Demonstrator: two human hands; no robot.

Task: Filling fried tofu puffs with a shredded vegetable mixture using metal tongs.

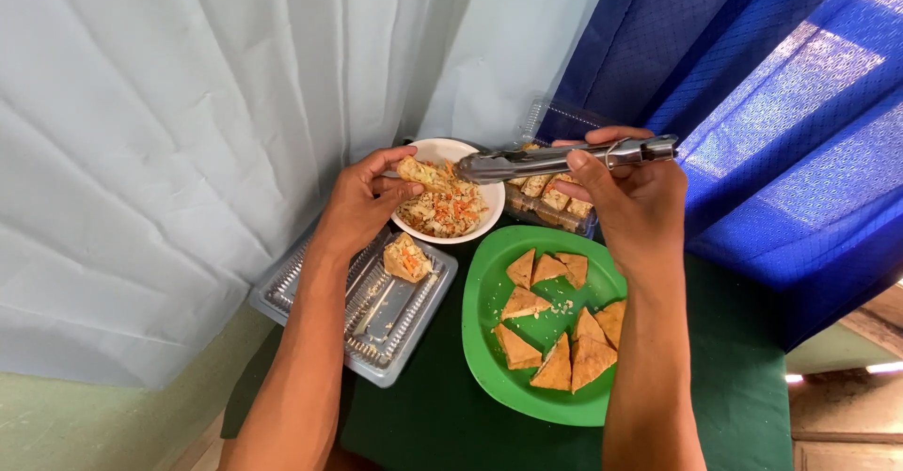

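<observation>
Left hand [362, 203] fingers pinch a stuffed tofu piece [420, 171] over white bowl [482, 210] of shredded filling at the counter's far edge. Right hand [632, 194] fingers grip metal tongs [555, 159], tips seemingly closed. Green plate [489, 339] holds fried tofu triangles [560, 316]; clear tray [301, 288] holds one stuffed piece [406, 259].

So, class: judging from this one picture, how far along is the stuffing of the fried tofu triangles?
Done: one stuffed piece lies in the clear plastic tray. In hand: the left hand holds a tofu piece over the white bowl of shredded filling; the right hand holds metal tongs. Left: unfilled triangles on the green plate.
</observation>
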